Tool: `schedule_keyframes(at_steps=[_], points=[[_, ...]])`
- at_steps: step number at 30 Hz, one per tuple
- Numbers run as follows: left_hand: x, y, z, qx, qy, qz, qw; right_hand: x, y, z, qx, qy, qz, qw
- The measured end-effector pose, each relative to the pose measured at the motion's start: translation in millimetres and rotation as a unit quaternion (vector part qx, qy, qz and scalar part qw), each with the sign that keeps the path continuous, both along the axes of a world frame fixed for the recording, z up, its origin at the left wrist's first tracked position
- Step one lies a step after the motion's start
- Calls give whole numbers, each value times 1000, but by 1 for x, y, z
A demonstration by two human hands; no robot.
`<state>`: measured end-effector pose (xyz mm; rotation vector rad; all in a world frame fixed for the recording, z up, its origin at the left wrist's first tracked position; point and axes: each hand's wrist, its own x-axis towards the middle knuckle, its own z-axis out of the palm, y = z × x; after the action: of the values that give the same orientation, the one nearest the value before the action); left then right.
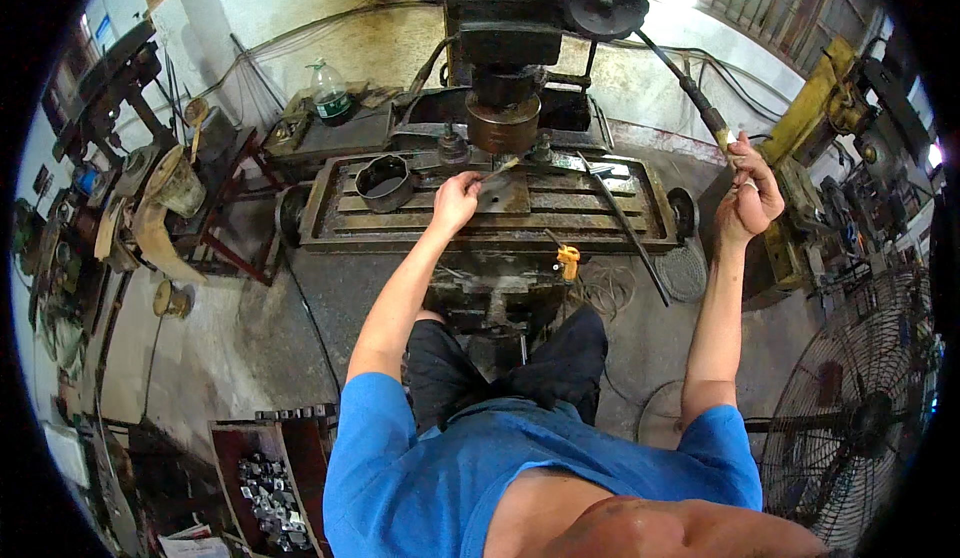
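I sit in front of a rusty drilling machine. My left hand (455, 201) holds a thin brush-like tool (497, 170) over a flat metal plate (505, 194) on the slotted work table (620, 226), just below the round spindle head (503, 118). My right hand (747, 196) is raised to the right and grips the end of the machine's long feed lever (690, 88), which runs up to a black hub (603, 0). A dark metal ring (385, 182) stands on the table's left part.
A long bar (628, 228) lies across the table's right side. A green-capped plastic bottle (330, 91) stands behind. A crate of small metal parts (272, 488) sits at my lower left, a large floor fan (865, 408) at the right, a yellow machine (815, 108) beyond.
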<state>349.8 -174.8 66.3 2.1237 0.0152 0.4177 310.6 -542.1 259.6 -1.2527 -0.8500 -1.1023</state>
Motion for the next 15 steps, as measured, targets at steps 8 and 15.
schedule_keyframes(at_steps=[8,15], points=[[10,-7,-5,-3,-37,-9,999,9,-2,23,-2,-45,-13,999],[15,-4,-7,23,-43,13,999,19,-11,50,-19,-51,-27,998]])
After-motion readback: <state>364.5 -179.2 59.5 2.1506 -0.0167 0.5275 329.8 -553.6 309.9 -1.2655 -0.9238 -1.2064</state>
